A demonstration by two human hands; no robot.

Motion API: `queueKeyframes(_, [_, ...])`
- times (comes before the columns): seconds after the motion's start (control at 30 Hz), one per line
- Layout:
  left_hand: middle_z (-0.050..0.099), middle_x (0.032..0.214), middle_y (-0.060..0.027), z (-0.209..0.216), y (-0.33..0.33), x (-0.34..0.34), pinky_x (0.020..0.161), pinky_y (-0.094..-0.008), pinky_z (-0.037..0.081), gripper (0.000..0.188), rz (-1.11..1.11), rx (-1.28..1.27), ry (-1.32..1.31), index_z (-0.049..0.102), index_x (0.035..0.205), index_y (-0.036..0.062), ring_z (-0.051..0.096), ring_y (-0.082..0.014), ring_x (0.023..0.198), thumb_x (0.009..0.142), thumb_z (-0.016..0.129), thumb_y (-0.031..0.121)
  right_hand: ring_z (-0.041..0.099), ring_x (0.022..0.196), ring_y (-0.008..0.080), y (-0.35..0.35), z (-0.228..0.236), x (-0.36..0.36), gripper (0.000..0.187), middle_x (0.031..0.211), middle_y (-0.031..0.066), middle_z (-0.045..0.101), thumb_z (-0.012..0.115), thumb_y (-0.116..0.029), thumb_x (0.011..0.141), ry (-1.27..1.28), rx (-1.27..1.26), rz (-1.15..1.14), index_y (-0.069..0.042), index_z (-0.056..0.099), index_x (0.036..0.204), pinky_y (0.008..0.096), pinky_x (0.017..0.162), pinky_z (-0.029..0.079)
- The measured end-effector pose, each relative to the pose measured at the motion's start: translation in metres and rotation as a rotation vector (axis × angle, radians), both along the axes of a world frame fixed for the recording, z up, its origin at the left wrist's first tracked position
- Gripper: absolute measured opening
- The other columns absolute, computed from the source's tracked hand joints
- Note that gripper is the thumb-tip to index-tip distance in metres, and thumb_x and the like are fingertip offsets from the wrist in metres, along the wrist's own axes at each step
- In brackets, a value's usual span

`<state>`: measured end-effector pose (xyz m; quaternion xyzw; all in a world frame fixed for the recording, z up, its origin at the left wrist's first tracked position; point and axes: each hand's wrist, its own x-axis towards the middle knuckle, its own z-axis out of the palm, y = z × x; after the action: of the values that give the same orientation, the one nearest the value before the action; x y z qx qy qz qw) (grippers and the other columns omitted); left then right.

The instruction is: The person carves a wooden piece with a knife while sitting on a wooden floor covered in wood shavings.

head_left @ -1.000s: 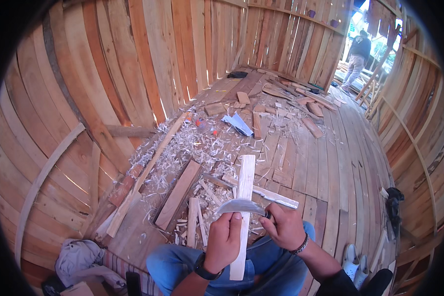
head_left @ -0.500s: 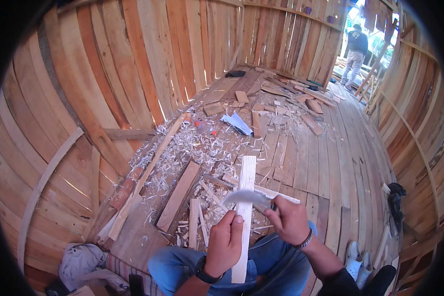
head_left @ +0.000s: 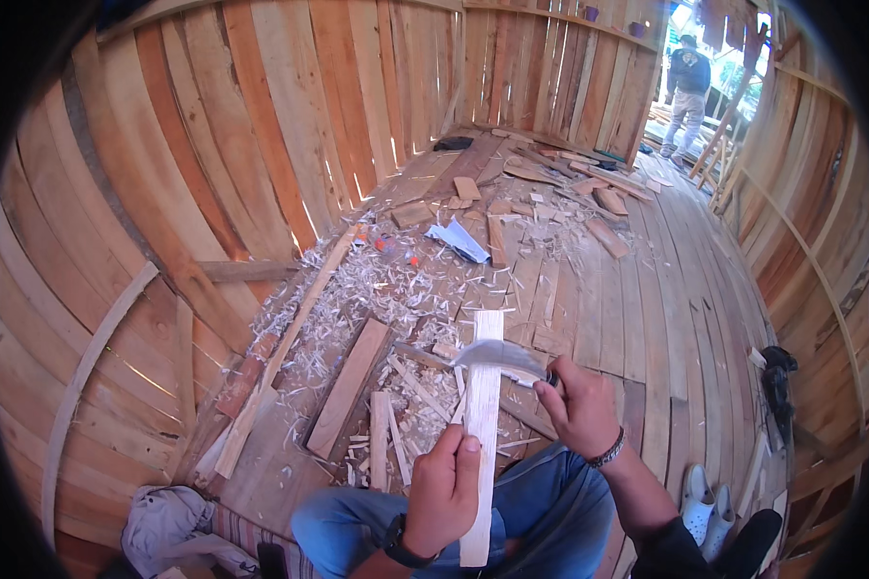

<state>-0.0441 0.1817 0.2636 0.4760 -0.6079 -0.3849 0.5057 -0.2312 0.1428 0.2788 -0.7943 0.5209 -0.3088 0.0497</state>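
My left hand [head_left: 443, 489] grips a pale wooden slat [head_left: 481, 405] near its lower end and holds it upright over my knee. My right hand [head_left: 579, 405] is closed on the handle of a curved blade [head_left: 500, 356], whose metal lies across the slat's upper part. The slat's top end reaches over the floor strewn with white wood shavings [head_left: 377, 289]. Blue trousers [head_left: 541, 507] show beneath both hands.
Loose boards [head_left: 350, 386] and thin offcuts [head_left: 381, 439] lie on the plank floor beside me. Curved plank walls [head_left: 212, 145] rise on the left and right. A crumpled grey cloth [head_left: 169, 526] lies lower left, white shoes [head_left: 702, 497] lower right. A person [head_left: 687, 92] stands at the far opening.
The blade has shifted slightly along the slat with my right hand; my left hand keeps its grip. The distant person has moved a little in the opening.
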Motion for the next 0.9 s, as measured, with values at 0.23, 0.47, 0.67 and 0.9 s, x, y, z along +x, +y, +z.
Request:
queueKeyframes(0.23, [0.043,0.052,-0.0148,0.006,0.008,0.001,0.046,-0.0365,0.035,0.020,-0.004,0.013,-0.010,0.044,0.081,0.0005,0.047,-0.0289,0.044,0.096,0.046,0.014,0.059,0.056,0.0297,-0.007,0.003,-0.008,0.027,0.060,0.0111,0.055,0.065,-0.031,0.083,-0.006,0.038,-0.100,-0.007,0.053,0.084,0.0396,0.050,0.044])
queueKeyframes(0.47, [0.043,0.053,-0.0155,0.003,0.005,-0.003,0.045,-0.0368,0.035,0.020,-0.030,0.028,-0.015,0.044,0.081,0.0003,0.049,-0.0290,0.044,0.096,0.045,0.013,0.059,0.056,0.0319,-0.027,0.007,-0.015,0.029,0.062,0.0110,0.056,0.067,-0.032,0.082,-0.025,0.035,-0.178,-0.007,0.053,0.082,0.0405,0.050,0.044])
queueKeyframes(0.67, [0.043,0.053,-0.0146,0.003,0.005,-0.001,0.045,-0.0359,0.034,0.019,-0.027,0.020,-0.032,0.045,0.082,0.0002,0.047,-0.0269,0.044,0.096,0.045,0.013,0.059,0.058,0.0326,-0.031,0.008,-0.015,0.026,0.060,0.0126,0.055,0.064,-0.030,0.084,-0.053,0.045,-0.124,-0.007,0.053,0.082,0.0408,0.051,0.044])
queueKeyframes(0.9, [0.044,0.053,-0.0114,0.001,0.000,-0.003,0.045,-0.0329,0.033,0.021,-0.023,0.031,0.012,0.047,0.082,-0.0001,0.044,-0.0175,0.045,0.097,0.044,0.015,0.058,0.056,0.0336,-0.018,0.006,-0.016,0.025,0.058,0.0148,0.054,0.063,-0.028,0.086,-0.078,0.046,-0.092,-0.005,0.053,0.084,0.0405,0.050,0.043])
